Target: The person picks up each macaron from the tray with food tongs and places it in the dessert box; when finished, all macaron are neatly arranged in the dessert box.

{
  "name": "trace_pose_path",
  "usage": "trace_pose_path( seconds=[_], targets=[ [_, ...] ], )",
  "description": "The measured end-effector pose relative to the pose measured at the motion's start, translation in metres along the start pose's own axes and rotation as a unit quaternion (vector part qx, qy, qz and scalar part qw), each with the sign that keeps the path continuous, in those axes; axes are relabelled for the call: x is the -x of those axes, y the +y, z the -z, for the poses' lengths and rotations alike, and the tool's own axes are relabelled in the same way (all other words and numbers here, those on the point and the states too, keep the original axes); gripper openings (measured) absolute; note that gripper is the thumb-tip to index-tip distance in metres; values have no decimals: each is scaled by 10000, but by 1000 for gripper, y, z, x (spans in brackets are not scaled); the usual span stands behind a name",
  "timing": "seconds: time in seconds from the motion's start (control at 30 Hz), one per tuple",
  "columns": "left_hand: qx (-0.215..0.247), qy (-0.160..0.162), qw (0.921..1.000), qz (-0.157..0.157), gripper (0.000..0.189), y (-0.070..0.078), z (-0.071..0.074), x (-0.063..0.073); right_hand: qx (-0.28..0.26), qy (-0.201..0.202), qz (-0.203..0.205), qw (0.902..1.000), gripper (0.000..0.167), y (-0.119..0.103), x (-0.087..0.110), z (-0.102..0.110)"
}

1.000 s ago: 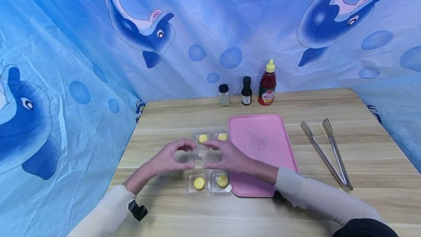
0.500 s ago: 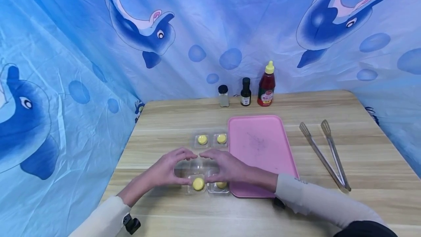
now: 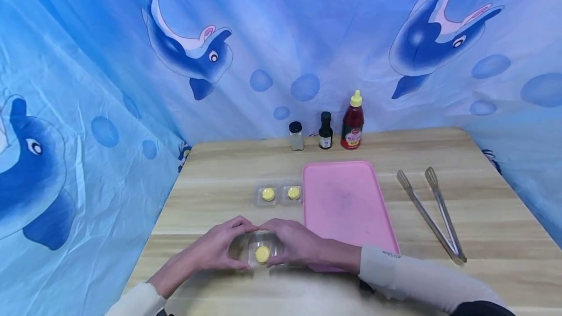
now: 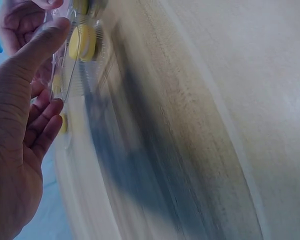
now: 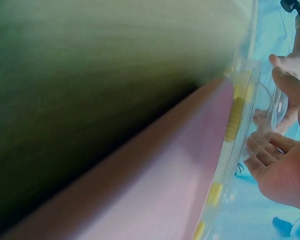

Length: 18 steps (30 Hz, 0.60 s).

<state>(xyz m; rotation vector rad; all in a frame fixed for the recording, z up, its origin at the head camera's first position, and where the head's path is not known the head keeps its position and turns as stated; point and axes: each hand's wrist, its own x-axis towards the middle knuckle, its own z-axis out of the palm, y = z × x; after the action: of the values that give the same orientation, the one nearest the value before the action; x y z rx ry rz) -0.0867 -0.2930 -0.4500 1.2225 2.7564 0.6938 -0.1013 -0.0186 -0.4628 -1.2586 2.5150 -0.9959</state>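
My left hand and right hand curve toward each other at the front of the table, holding a clear plastic lid between them. Beneath it, a yellow macaron sits in a clear plastic compartment. The left wrist view shows this macaron with a pale filling, the left thumb and fingers at the clear plastic's edge. Farther back, two more yellow macarons, one on the left and one on the right, lie in clear compartments. My right hand hides the front right compartment in the head view.
A pink tray lies right of the compartments, partly under my right forearm. Metal tongs lie spread beyond it. Along the back edge stand a black-capped jar, a small dark bottle and a red sauce bottle.
Both hands have moved toward the table's front with the clear lid, from between the macaron rows to over the front row. The right hand now covers the front right macaron.
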Motion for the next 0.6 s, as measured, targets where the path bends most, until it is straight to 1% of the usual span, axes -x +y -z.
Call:
trace_pose_path(
  seconds=[0.1,0.2,0.27,0.47,0.6],
  targets=[
    [-9,-43,9999,95,79,3,-2,5,58,-10,-16,10000,81,-3,1,-5],
    [0,-104,9996,260,78,4,-1,7,78,-16,-52,10000,82,-5,0,-7],
    [-8,-144,9994,309,79,4,-1,7,88,-26,-44,9999,82,-6,0,-8],
    [-138,-132,9996,199,83,5,-3,9,198,-69,77,9997,80,-7,0,-12],
    [-156,-150,9996,197,83,4,-4,10,327,-70,88,9994,80,-6,-1,-15]
  ],
)
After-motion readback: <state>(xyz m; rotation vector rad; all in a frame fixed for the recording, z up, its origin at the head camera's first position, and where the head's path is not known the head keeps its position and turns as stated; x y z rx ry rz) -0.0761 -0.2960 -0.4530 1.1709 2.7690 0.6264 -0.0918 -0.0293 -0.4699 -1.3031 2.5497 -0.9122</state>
